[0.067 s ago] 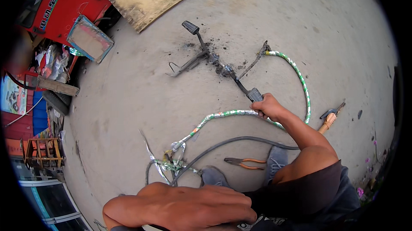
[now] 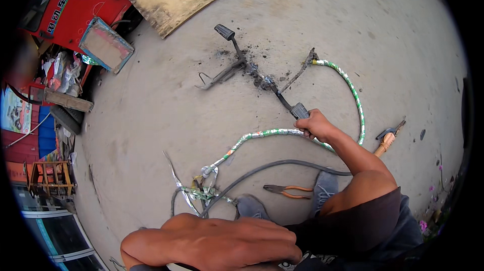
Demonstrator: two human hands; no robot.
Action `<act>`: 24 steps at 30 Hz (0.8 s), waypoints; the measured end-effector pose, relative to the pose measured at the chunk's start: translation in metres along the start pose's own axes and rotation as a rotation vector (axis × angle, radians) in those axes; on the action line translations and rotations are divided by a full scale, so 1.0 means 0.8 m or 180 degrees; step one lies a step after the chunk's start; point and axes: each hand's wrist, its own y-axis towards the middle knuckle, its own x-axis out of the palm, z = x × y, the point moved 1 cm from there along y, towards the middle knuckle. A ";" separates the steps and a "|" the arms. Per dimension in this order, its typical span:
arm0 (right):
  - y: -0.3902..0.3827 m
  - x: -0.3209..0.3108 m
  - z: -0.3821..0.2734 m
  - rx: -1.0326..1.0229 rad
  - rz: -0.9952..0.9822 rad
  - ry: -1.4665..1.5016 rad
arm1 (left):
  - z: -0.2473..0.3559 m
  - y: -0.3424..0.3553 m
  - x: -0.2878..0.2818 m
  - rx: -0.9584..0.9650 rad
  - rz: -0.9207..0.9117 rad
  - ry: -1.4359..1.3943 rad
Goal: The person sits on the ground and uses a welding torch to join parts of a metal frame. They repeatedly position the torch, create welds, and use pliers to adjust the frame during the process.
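Since the head view is showing basically no shift from a split second ago, the hold is just staying steady: the right hand [image 2: 316, 125] is still gripping one end of the metal bar [image 2: 284, 102], out in front on the concrete [image 2: 151, 99]. The left hand [image 2: 267, 247] is resting low and close in, can't tell if it's closed. Pliers [image 2: 281, 189] are lying between the shoes [image 2: 325, 186].

Soft, even daylight falls over the ground [image 2: 151, 115], leaving only faint shadows, while the foil-wrapped hose [image 2: 359, 104] catches small glints. Fisheye curvature bends the window frames [image 2: 48, 215] at lower left, and black corners close in; the far left edge looks smeared, probably out of focus.
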 end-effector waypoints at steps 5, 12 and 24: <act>0.002 0.002 0.001 0.0058 0.0029 -0.0128 | -0.002 -0.013 0.008 0.0274 0.0139 -0.0124; -0.008 0.001 -0.011 0.0061 0.0039 -0.0094 | -0.007 -0.025 0.011 0.0637 0.0020 -0.0296; -0.008 0.001 -0.009 0.0074 0.0061 -0.0083 | 0.006 -0.023 0.013 0.0528 -0.0072 -0.0203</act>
